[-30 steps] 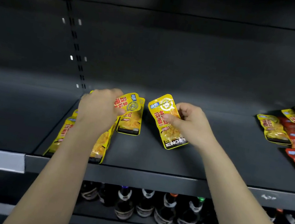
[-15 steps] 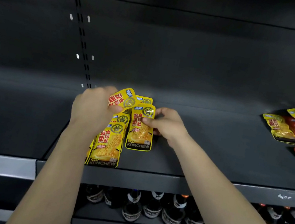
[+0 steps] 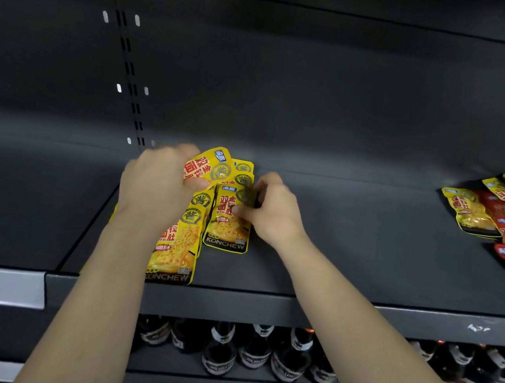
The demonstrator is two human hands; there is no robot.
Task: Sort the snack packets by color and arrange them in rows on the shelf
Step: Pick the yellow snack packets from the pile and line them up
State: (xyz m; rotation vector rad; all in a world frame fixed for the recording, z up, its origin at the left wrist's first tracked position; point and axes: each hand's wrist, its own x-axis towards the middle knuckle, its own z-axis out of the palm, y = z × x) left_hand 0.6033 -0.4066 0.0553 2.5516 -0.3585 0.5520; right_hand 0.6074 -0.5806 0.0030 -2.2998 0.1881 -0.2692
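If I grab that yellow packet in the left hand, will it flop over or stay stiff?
Probably floppy: the yellow packet curves where the left hand grips it. Likely light, since it looks thin and flat. Its shiny skin glints, so it may slide easily on the shelf.

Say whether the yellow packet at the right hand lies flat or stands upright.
Flat: yellow packet lies face up on the shelf, right hand pinching its top.
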